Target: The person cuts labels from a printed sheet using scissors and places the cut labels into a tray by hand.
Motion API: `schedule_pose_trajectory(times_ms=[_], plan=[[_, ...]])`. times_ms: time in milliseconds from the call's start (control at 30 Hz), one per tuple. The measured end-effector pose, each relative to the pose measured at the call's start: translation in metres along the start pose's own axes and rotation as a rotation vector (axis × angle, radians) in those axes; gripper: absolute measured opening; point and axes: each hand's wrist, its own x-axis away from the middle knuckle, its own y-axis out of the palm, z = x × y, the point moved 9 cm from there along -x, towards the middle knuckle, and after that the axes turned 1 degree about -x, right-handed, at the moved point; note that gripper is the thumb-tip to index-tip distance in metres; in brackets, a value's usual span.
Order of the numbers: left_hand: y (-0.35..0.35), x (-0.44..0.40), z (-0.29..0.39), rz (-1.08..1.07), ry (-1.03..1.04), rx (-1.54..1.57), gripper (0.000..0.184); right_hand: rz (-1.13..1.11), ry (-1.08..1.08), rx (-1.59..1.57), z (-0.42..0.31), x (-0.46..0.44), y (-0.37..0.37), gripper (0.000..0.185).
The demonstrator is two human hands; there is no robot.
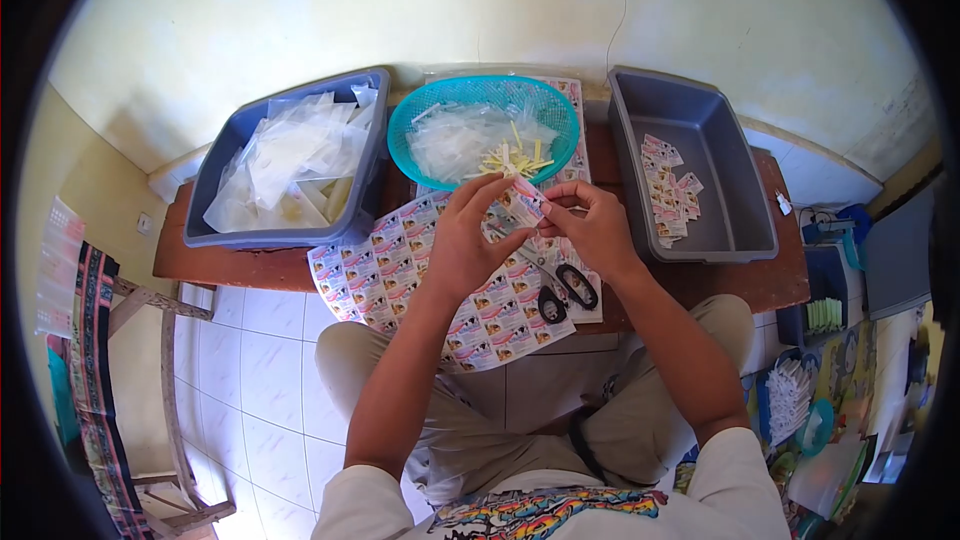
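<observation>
Between my two hands is a small printed label point(522, 202), held up just in front of the teal basket. My left hand point(470, 235) has thumb and fingers around the label's left side. At its right edge, my right hand point(585, 225) pinches it with fingertips. Below them, black-handled scissors point(562, 292) lie on a large sheet of printed labels point(480, 325) that hangs over the table's front edge. The teal basket point(400, 145) holds clear plastic pieces point(470, 135) and pale yellow strips point(515, 158).
A grey bin point(230, 238) with plastic sheets point(290, 155) stands on the left of the brown wooden table point(225, 265). Another grey bin point(735, 225) on the right holds cut labels point(672, 190). More printed sheets point(570, 100) lie under the basket. Shelving and containers point(790, 395) stand at far right.
</observation>
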Motion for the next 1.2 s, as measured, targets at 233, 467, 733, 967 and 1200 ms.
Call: schedule_pose_trajectory(times_ms=[233, 467, 733, 967, 1200], plan=[[0.006, 0.003, -0.002, -0.013, -0.063, 0.066, 0.062, -0.022, -0.002, -0.054, 0.0, 0.006, 0.003, 0.021], [0.008, 0.004, 0.006, -0.025, 0.017, 0.047, 0.062, -0.003, -0.034, 0.053, -0.006, 0.008, 0.0, 0.028], [0.009, 0.003, 0.011, -0.056, 0.04, 0.048, 0.066, -0.001, -0.066, 0.081, -0.008, 0.008, -0.001, 0.027], [0.009, 0.004, 0.008, -0.038, 0.042, 0.05, 0.066, 0.009, -0.06, 0.079, -0.008, 0.007, -0.001, 0.027], [0.005, 0.003, 0.009, -0.031, 0.039, 0.081, 0.062, 0.034, -0.051, 0.073, -0.011, 0.007, -0.002, 0.027]])
